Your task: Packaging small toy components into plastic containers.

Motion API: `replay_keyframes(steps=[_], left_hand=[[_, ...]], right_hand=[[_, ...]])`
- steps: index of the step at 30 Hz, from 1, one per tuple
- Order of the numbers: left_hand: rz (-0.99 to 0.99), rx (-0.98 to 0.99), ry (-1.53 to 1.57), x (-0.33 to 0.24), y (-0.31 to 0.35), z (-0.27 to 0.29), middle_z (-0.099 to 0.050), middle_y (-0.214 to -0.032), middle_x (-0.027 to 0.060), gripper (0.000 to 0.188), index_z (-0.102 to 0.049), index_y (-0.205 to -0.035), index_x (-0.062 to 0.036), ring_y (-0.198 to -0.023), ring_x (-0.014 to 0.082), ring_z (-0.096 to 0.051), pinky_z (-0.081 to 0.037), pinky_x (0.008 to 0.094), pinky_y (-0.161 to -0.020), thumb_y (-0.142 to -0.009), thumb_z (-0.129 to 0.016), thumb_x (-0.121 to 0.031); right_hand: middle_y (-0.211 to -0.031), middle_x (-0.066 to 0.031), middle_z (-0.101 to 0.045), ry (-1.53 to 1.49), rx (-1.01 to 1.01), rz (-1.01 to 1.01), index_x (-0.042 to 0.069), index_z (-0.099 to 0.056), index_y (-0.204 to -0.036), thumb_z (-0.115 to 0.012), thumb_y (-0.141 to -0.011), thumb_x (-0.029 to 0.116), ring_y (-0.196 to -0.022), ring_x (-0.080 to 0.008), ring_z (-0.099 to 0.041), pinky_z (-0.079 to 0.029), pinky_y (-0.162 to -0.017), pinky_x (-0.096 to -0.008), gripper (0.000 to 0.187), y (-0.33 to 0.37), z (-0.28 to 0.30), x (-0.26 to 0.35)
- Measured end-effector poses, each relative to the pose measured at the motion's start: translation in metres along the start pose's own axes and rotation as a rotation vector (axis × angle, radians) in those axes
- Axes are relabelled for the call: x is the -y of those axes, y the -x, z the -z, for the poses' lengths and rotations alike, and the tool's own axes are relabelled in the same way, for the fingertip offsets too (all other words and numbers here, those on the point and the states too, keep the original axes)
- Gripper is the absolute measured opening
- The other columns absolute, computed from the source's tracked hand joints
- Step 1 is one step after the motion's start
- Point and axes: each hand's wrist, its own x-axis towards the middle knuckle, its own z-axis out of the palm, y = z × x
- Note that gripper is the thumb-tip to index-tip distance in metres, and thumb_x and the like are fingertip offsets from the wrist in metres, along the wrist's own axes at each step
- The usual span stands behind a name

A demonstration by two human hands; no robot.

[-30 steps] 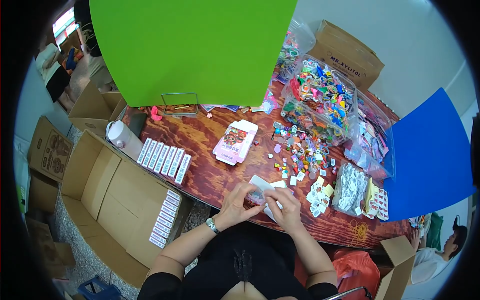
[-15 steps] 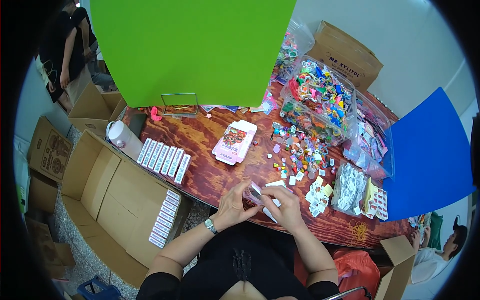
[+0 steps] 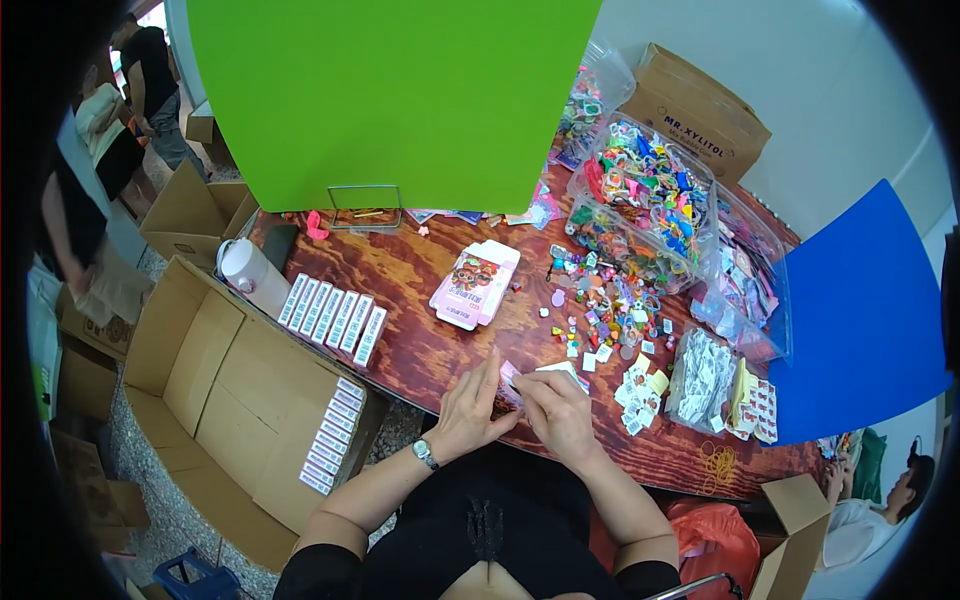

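1. Small printed carton (image 3: 509,383): I find it at the near edge of the surface (image 3: 410,290), between the two hands.
2. Left hand (image 3: 468,408): curved around the carton, gripping its side.
3. Right hand (image 3: 560,415): fingers drawn together, touching the carton's far end; I cannot tell whether they pinch anything there.
4. Change: the white flap that stood up a second ago no longer shows. I judge it folded inward, leaving that end nearer to closed.
5. Materials: the carton looks like thin, coated paperboard with a pink edge. A larger pink carton (image 3: 476,285), box-shaped with end flaps, lies beyond on reddish, strongly grained wood.
6. To the left, I note a row of slim cartons (image 3: 335,315), block-like and upright, beside an open corrugated cardboard box (image 3: 215,375).
7. To the right: glossy, irregular trinkets (image 3: 610,310), loosely scattered; crinkled silvery sachets (image 3: 700,380); thin, looped yellow rubber bands (image 3: 715,460).
8. Farther out: a smooth green board (image 3: 390,100) and a curved blue board (image 3: 860,330).
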Motion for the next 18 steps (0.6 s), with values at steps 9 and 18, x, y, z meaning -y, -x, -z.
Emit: replay_keyframes(steps=[9, 18], left_hand=[[0.031, -0.005, -0.024, -0.001, 0.002, -0.002, -0.060, -0.114, 0.0234, 0.107, -0.023, -0.152, 0.0140, -0.095, 0.0356, -0.062, -0.055, 0.0405, -0.076, -0.075, -0.084, -0.028], [0.264, 0.093, 0.022, 0.003, 0.007, 0.014, -0.055, -0.122, 0.0279, 0.114, -0.008, -0.155, 0.0124, -0.106, 0.0414, -0.059, -0.052, 0.0440, -0.089, -0.076, -0.083, -0.022]], right_hand=[[-0.102, -0.0132, -0.073, -0.155, -0.142, -0.158, -0.001, -0.070, -0.116, -0.071, -0.088, -0.001, -0.094, -0.0266, -0.069, -0.057, -0.077, -0.0348, 0.028, 0.018, -0.016, 0.000], [-0.106, -0.0159, -0.071, -0.181, -0.125, -0.053, 0.000, -0.069, -0.120, -0.068, -0.090, -0.003, -0.094, -0.0274, -0.070, -0.057, -0.080, -0.0354, 0.030, 0.013, -0.041, 0.000]])
